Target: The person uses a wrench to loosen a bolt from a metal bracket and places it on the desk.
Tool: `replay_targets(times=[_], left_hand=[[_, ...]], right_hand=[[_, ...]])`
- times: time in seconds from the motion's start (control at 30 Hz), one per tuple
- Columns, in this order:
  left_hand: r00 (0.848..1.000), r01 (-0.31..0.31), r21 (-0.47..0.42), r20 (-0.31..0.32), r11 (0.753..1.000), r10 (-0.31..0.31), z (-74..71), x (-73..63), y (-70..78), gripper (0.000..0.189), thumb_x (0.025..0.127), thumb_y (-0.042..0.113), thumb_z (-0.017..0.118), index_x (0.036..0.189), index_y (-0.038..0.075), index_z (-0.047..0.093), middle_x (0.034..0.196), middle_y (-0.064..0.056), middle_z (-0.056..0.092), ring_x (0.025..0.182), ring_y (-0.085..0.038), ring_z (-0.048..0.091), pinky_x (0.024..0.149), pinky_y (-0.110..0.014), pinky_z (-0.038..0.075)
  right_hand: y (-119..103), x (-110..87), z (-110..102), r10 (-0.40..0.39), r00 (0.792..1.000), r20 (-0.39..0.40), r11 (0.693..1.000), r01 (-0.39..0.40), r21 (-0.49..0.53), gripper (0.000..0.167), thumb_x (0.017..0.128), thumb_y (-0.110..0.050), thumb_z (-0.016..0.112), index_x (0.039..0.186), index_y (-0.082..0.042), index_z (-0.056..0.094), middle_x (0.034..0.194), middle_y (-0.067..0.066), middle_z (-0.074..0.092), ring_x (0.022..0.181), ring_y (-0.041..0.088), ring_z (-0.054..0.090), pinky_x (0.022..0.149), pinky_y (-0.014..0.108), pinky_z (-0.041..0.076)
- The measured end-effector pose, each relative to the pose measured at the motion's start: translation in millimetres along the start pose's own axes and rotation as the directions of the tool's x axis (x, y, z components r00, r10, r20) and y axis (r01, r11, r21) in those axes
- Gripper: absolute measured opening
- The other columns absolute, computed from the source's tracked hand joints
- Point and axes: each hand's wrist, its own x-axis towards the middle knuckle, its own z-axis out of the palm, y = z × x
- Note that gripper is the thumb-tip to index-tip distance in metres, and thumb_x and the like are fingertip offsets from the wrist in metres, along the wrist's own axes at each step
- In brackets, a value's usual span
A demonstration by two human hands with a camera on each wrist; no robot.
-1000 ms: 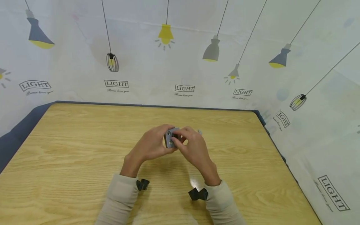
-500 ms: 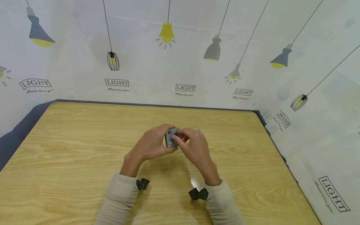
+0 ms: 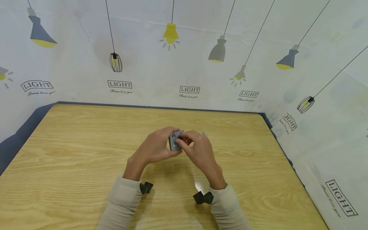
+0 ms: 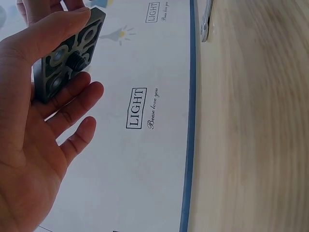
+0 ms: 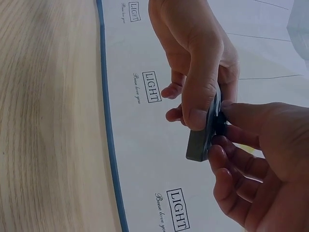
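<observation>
My left hand (image 3: 156, 145) grips a small grey rectangular plate (image 3: 173, 145) by its edges, thumb on one edge and fingers on the opposite one, above the table. The plate has round holes; in the left wrist view its ribbed far side shows a dark stub (image 4: 76, 61) sticking out near the middle. From the other side my right hand (image 3: 199, 148) pinches a small dark part (image 5: 220, 126) at the plate's face between thumb and fingers. Those fingertips hide most of that part, so I cannot tell its kind.
A slim metal object (image 4: 207, 21) lies on the wooden table (image 3: 86, 153), mostly hidden behind the right hand in the head view. Black wrist devices (image 3: 203, 198) sit at both cuffs. A wall cloth (image 3: 149, 73) printed with lamps stands behind the table's far edge.
My right thumb and fingertips have shifted slightly at the plate's face, the thumb a little upward. The left hand keeps its grip and the plate stays in nearly the same place.
</observation>
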Motion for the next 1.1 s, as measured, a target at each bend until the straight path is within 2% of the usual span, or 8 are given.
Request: replay_targets(times=[0.23,0.4,0.67,0.87,0.97,1.1], left_hand=[[1.0,-0.006,-0.001,-0.004,1.0,0.006,0.1,0.6,0.8,0.061,0.08,0.033,0.083,0.13,0.009,0.058,0.116,-0.003,0.066,0.095,-0.014,0.064,0.081,-0.034,0.056],[1.0,-0.01,0.002,-0.009,1.0,0.01,-1.1,-0.7,0.3,0.06,0.08,0.033,0.083,0.129,0.009,0.058,0.113,-0.002,0.066,0.091,-0.013,0.064,0.078,-0.033,0.056],[1.0,-0.008,0.0,-0.002,1.0,0.008,-1.6,-0.7,-0.3,0.059,0.081,0.034,0.082,0.129,0.009,0.058,0.114,-0.002,0.066,0.094,-0.014,0.065,0.08,-0.034,0.056],[1.0,-0.014,-0.001,-0.008,1.0,0.014,-2.3,-2.1,-0.4,0.058,0.08,0.033,0.083,0.126,0.01,0.059,0.112,-0.001,0.066,0.091,-0.012,0.063,0.078,-0.033,0.056],[1.0,-0.017,0.006,-0.002,1.0,0.017,-1.8,-1.0,0.0,0.058,0.08,0.034,0.083,0.127,0.01,0.059,0.112,0.0,0.065,0.091,-0.012,0.063,0.078,-0.033,0.056],[1.0,-0.01,0.017,0.008,1.0,0.01,-1.5,0.4,0.9,0.059,0.081,0.036,0.082,0.128,0.01,0.058,0.113,-0.001,0.065,0.092,-0.013,0.063,0.079,-0.034,0.056]], right_hand=[[-0.4,0.2,-2.4,-0.007,1.0,0.016,1.0,0.007,-0.017,0.016,0.089,-0.017,0.075,0.101,-0.007,0.075,0.089,0.004,0.07,0.077,0.015,0.066,0.067,0.026,0.055],[-1.5,0.3,-3.0,-0.032,0.999,0.029,0.999,0.032,-0.014,0.018,0.089,-0.017,0.074,0.104,-0.007,0.075,0.089,0.004,0.068,0.078,0.015,0.065,0.067,0.027,0.055],[-1.9,0.3,-3.8,-0.044,0.999,0.03,0.999,0.044,0.006,0.022,0.089,-0.017,0.075,0.108,-0.007,0.074,0.09,0.005,0.068,0.08,0.015,0.065,0.068,0.028,0.056],[-2.1,0.3,-2.4,0.01,1.0,0.009,0.999,-0.01,0.03,0.03,0.089,-0.023,0.075,0.113,-0.005,0.072,0.092,0.007,0.069,0.077,0.016,0.067,0.067,0.035,0.059],[-1.8,0.7,-2.7,0.033,0.999,-0.002,0.999,-0.033,0.019,0.028,0.089,-0.024,0.075,0.111,-0.007,0.073,0.087,0.005,0.069,0.072,0.014,0.065,0.064,0.033,0.058],[-0.5,1.2,-3.2,0.015,1.0,0.006,1.0,-0.015,0.01,0.021,0.089,-0.022,0.075,0.104,-0.007,0.074,0.082,0.003,0.069,0.07,0.012,0.064,0.064,0.031,0.057]])
